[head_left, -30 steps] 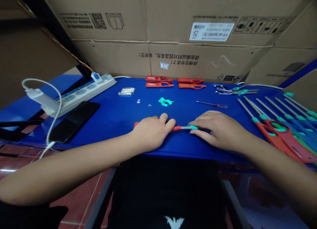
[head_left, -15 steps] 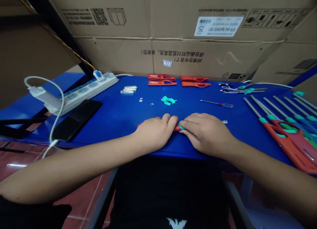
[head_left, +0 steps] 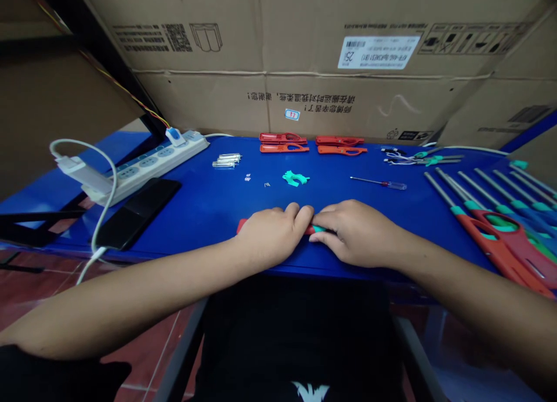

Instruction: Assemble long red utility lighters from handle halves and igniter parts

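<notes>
Left hand: closed over a red handle, mostly hidden, near the tabletop's front edge
Right hand: thumb and fingers pinching a teal collar at the handle's right end
Beyond: teal pieces, a screwdriver
Back: red-orange shells
Left side: black phone beside a power strip

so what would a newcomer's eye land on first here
Probably the two hands close together at the front of the blue table: the left hand grips a red lighter body, while the right hand pinches a teal collar at its end. Next, likely the row of long-nosed lighters at the far right, then the cardboard behind, its printing upside down.
</notes>
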Action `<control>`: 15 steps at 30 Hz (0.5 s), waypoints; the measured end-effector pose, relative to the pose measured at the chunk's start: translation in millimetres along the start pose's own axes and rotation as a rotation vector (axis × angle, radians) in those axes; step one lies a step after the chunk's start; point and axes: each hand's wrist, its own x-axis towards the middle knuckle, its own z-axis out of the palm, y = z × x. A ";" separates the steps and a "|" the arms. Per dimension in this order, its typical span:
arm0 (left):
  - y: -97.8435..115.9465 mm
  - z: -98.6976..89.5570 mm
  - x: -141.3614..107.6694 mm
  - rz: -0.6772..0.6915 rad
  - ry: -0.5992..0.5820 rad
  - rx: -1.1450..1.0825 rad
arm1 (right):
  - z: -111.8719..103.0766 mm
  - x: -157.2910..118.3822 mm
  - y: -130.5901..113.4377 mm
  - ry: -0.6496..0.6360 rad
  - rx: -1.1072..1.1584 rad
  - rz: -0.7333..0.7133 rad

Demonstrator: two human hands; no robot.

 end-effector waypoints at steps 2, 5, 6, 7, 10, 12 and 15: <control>-1.5 0.0 -0.5 -0.004 0.038 -0.022 | 3.3 -2.1 1.0 0.030 -0.014 0.005; -9.6 -1.9 -6.2 -0.049 0.127 -0.067 | 10.3 -9.8 5.6 0.137 -0.035 0.025; -13.9 -2.9 -9.7 -0.088 0.147 -0.073 | 12.5 -13.3 7.7 0.173 -0.054 0.024; -18.7 -3.9 -13.8 -0.130 0.155 -0.078 | 14.2 -17.0 10.0 0.204 -0.077 0.021; -33.0 -5.3 -27.4 -0.184 0.123 -0.130 | 16.3 -27.2 16.2 0.262 -0.125 0.017; -39.1 -4.3 -34.2 -0.154 0.136 -0.254 | 15.6 -31.3 18.5 0.263 -0.124 0.019; -41.6 -2.6 -37.2 -0.105 0.087 -0.491 | 14.0 -31.3 17.8 0.259 -0.139 0.022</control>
